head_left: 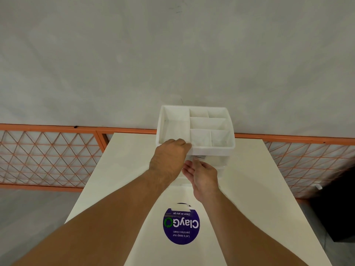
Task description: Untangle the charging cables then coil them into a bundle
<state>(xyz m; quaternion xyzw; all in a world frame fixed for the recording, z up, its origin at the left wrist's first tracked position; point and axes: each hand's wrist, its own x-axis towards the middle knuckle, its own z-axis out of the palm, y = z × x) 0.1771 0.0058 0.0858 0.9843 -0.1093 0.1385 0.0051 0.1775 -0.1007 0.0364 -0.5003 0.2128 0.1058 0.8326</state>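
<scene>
A white organizer box point(213, 148) with several open compartments on top stands at the far end of the table. My left hand point(169, 156) rests on its near left rim, fingers curled over the edge and gripping it. My right hand point(203, 175) is just below, palm turned left, fingers apart, with the fingertips at the front of the box's upper drawer point(211, 160). A small grey shape point(199, 156) shows through the drawer front; I cannot tell whether it is a cable. No charging cable is plainly visible.
The cream table point(249, 189) carries a round purple "ClayGo" sticker point(181, 224) near me. Behind it runs an orange mesh railing point(48, 150) below a grey wall. A dark object point(338, 208) stands at the right of the table.
</scene>
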